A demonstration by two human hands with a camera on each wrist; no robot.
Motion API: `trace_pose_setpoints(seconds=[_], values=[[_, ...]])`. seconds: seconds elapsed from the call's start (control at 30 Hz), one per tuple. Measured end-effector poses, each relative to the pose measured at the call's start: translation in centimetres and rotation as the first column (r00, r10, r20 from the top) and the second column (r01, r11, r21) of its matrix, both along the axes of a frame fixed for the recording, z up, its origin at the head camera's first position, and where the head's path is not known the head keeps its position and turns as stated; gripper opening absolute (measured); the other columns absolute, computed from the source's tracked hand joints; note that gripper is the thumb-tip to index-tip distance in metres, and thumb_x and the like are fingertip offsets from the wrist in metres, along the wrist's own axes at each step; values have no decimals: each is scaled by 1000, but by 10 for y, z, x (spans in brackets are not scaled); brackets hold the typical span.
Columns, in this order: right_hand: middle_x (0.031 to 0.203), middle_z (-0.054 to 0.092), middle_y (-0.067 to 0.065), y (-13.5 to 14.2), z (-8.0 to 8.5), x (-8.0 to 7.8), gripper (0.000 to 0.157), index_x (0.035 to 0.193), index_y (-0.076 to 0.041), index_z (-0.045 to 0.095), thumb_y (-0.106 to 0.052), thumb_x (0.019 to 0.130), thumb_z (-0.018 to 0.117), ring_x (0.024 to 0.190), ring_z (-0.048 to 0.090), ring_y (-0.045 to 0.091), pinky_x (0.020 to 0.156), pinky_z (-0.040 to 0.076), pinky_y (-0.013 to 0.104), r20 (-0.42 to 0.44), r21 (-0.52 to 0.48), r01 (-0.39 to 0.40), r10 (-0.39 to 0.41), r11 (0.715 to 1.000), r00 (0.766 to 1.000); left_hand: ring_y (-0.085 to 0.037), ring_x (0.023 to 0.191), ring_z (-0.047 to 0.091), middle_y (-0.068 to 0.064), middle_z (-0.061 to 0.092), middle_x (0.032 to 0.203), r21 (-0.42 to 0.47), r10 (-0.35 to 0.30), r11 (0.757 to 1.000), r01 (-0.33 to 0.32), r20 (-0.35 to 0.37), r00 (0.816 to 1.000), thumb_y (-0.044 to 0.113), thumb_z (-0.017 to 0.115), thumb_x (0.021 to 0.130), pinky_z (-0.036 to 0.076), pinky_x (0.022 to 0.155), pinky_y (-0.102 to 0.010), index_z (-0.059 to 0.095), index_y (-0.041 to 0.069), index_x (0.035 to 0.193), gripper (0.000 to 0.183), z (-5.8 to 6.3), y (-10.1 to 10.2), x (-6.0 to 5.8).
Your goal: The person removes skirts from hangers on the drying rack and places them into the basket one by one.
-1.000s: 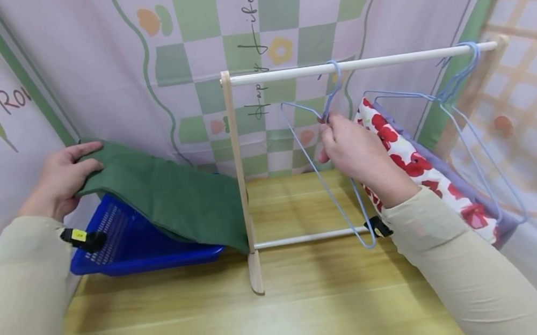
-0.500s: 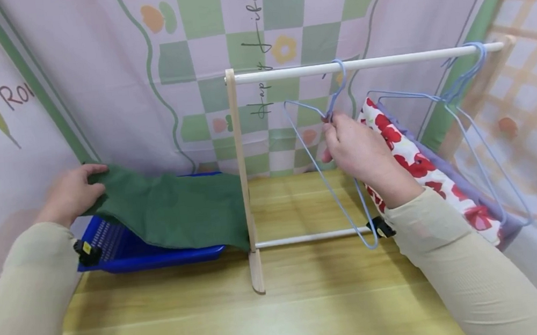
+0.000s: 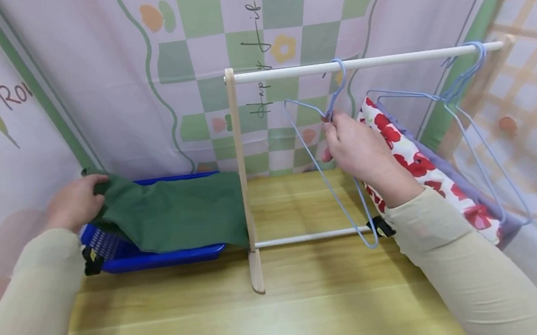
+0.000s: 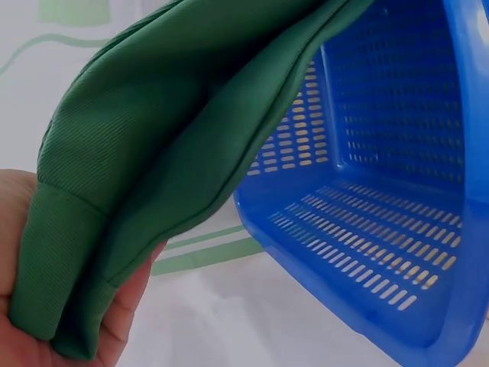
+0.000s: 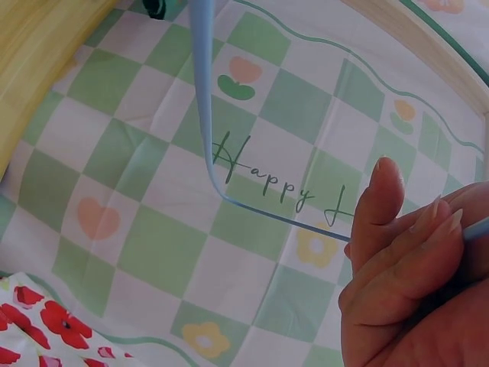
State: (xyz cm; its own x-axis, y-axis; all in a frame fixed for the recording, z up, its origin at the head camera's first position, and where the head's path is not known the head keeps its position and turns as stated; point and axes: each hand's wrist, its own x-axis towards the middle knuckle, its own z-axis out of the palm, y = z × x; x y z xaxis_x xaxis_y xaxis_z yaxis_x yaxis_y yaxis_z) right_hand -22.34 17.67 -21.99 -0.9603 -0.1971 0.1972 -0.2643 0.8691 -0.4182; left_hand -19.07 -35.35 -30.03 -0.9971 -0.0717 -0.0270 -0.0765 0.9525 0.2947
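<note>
A folded dark green cloth [image 3: 180, 211] lies across the top of a blue plastic basket [image 3: 161, 260]. My left hand [image 3: 74, 203] pinches the cloth's left end, and in the left wrist view that end droops in a fold from the fingers beside the perforated basket wall [image 4: 367, 260]. My right hand [image 3: 359, 150] grips a light blue hanger [image 3: 319, 168] just below its hook. The hook sits over the white rail [image 3: 283, 73] of a small rack. In the right wrist view the curled fingers [image 5: 405, 283] are round the hanger's wire.
Farther right on the rail hang more blue hangers [image 3: 465, 70], with a red-flowered white cloth [image 3: 419, 166] and a purple cloth [image 3: 509, 228]. The rack's wooden post [image 3: 241, 165] stands at the basket's right. A lower white bar [image 3: 304, 238] runs above the wooden tabletop [image 3: 288, 316].
My left hand has come down with the green cloth's end, which now lies lower and flatter over the basket. My right hand and the hanger have hardly moved.
</note>
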Motion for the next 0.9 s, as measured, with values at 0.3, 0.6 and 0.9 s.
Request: trace_pose_setpoints(seconds=[0.3, 0.6, 0.9], values=[[94, 76, 6, 1, 1, 0, 45, 131, -7, 52, -39, 114, 26, 67, 51, 28, 61, 42, 40, 14, -4, -5, 5, 1000, 1000, -65, 123, 48, -44, 42, 146, -108, -23, 994, 18, -38, 999, -1, 45, 94, 46, 94, -74, 41, -5, 153, 59, -7, -2, 1], [93, 76, 6, -2, 0, 0, 43, 127, -7, 52, -39, 114, 26, 66, 51, 28, 61, 42, 40, 4, -6, -18, 18, 1000, 1000, -63, 126, 48, -40, 42, 150, -122, -15, 992, 18, 25, 1000, -2, 46, 95, 43, 99, -74, 35, -2, 157, 63, -22, -4, -2], [94, 77, 5, -1, 0, -1, 46, 129, -8, 52, -41, 113, 24, 68, 52, 28, 63, 42, 41, -3, 7, -11, 11, 1000, 1000, -58, 116, 58, -38, 49, 146, -132, -22, 991, 21, -10, 1000, 0, 47, 95, 55, 76, -65, 39, 3, 156, 62, -29, 13, -6]])
